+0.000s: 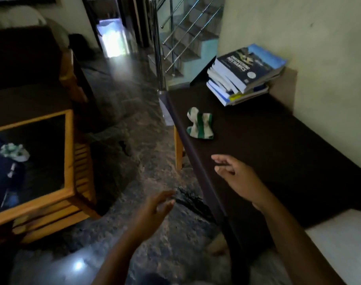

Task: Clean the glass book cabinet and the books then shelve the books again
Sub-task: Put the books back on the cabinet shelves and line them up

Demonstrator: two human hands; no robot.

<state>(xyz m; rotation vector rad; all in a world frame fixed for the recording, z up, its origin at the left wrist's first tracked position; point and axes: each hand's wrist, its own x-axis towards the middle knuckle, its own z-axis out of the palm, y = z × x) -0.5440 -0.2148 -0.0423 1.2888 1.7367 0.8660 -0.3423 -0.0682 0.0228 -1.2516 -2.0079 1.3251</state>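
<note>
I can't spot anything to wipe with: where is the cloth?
The green-and-white striped cloth lies crumpled on the dark bench, right of centre in the head view, between the book stack and the right hand.

A stack of books [245, 75] lies flat at the far end of a dark brown cushion [278, 153] beside the wall, its edges unevenly fanned and the top cover dark blue. A crumpled green-and-white striped cloth [200, 126] lies near the cushion's front edge, apart from the stack.

Head-worn view, forward and down.
</note>
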